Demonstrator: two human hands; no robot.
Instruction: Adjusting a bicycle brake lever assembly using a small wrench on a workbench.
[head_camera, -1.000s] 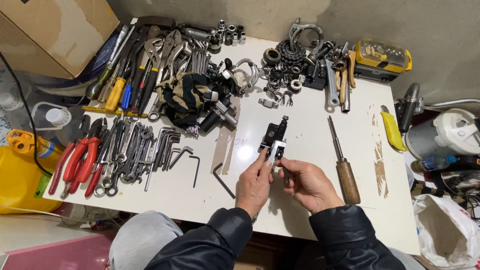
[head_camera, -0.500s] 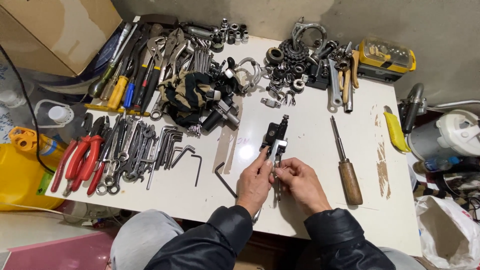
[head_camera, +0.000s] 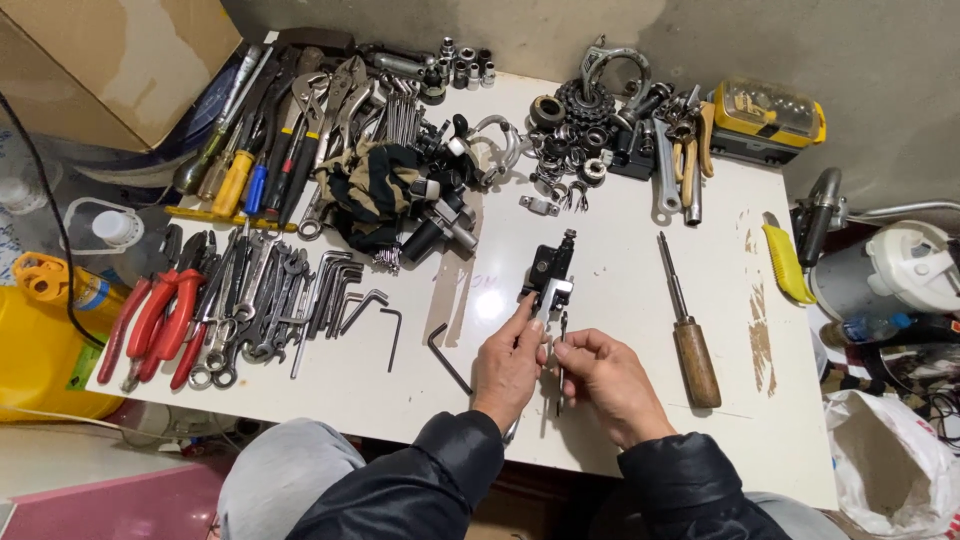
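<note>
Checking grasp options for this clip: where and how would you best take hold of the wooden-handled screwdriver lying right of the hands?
Probably by the wooden handle of the screwdriver, coming from above on the near side. It lies flat on the white table, its thick handle toward the person and thin metal shaft pointing away. The space around the handle is bare, and the right hand is nearest.

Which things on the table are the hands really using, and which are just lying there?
In use:
- left hand on the small black and silver metal part
- right hand pinching a thin dark tool

Just lying about:
- wooden-handled screwdriver
- hex keys
- red pliers
- yellow bit case
- gears and rings
</note>
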